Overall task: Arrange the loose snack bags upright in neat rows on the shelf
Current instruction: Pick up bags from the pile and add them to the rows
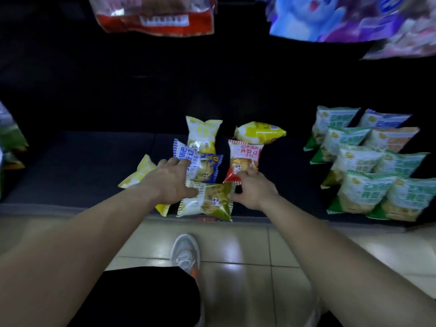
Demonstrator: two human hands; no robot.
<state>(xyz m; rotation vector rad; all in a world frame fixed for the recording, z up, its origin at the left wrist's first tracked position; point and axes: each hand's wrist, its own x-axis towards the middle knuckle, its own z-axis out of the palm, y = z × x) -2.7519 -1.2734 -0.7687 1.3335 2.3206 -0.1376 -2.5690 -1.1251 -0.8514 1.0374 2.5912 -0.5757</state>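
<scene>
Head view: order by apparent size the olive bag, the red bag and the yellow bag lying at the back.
Largest: olive bag, though nearest the camera.
Then red bag and yellow bag, too alike to rank.

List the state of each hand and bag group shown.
left hand, fingers straight, resting on blue bag
right hand, fingers on red bag, grip unclear
blue bag, loose, tilted
red bag, loose, unaligned
olive bag, lying at shelf edge
yellow bags, scattered
green bags, upright in rows
</scene>
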